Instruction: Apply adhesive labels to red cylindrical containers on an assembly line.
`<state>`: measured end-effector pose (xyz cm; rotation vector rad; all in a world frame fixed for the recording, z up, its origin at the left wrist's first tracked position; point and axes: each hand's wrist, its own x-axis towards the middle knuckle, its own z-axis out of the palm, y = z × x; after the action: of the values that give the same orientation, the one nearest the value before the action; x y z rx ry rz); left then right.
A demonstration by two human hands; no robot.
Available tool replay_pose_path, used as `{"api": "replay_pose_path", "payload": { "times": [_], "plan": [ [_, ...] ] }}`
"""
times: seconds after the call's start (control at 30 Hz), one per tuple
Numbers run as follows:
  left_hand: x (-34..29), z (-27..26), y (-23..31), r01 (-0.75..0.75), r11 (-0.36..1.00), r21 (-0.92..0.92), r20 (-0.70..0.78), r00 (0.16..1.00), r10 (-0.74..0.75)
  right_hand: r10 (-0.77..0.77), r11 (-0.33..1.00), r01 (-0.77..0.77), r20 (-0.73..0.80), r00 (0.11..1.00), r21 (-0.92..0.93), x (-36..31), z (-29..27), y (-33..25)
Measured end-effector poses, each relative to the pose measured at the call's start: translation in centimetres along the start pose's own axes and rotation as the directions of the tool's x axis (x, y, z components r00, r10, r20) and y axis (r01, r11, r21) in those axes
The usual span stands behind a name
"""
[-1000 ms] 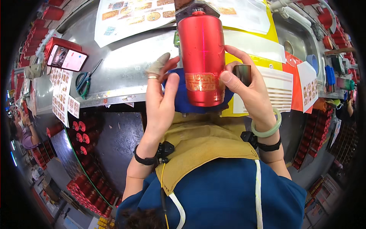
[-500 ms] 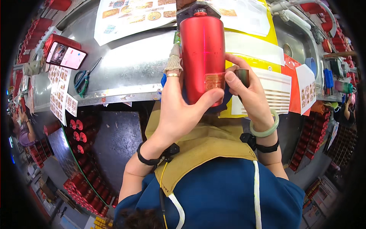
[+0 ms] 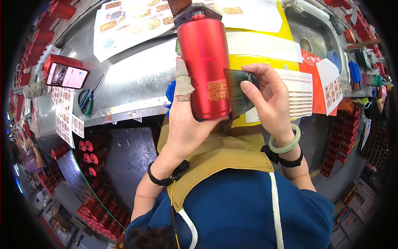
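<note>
My left hand (image 3: 190, 126) is wrapped around the lower left side of a red metal bottle (image 3: 202, 54), its thumb under the near end. A wrapping covers one of its fingers. The bottle's neck points away from me, at a dark metal fixture (image 3: 179, 17). Near the bottle's base sits a gold patterned decal (image 3: 217, 90). My right hand (image 3: 271, 97) pinches a dark, see-through flat scraper (image 3: 240, 93) between thumb and fingers. The scraper's edge lies against the bottle's right side, beside the decal. Behind my left hand a bit of blue cloth (image 3: 170, 93) shows.
Scissors (image 3: 86, 101), a phone (image 3: 68, 76) and decal sheets (image 3: 64, 112) lie on the metal bench at left. Striped paper (image 3: 300, 93) and yellow sheets lie to the right, near a sink (image 3: 309, 31). Red bottles (image 3: 93, 203) stand below left. Another person (image 3: 31, 153) is at far left.
The scraper has turned from edge-on to broadside and now meets the bottle beside the decal. My left thumb has moved off the bottle's front to below its end. The bottle appears further left.
</note>
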<state>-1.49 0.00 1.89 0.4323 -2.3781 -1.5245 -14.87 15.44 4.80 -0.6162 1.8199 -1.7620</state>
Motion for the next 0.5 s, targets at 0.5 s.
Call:
{"api": "replay_pose_path", "payload": {
  "times": [0.5],
  "plan": [
    [0.2,1.2,1.0,-0.137,0.981,0.14,-0.378,0.908,0.18,-0.343,0.604,0.568,0.46,0.819,-0.56,3.3,1.9,-5.4]
  ]
}}
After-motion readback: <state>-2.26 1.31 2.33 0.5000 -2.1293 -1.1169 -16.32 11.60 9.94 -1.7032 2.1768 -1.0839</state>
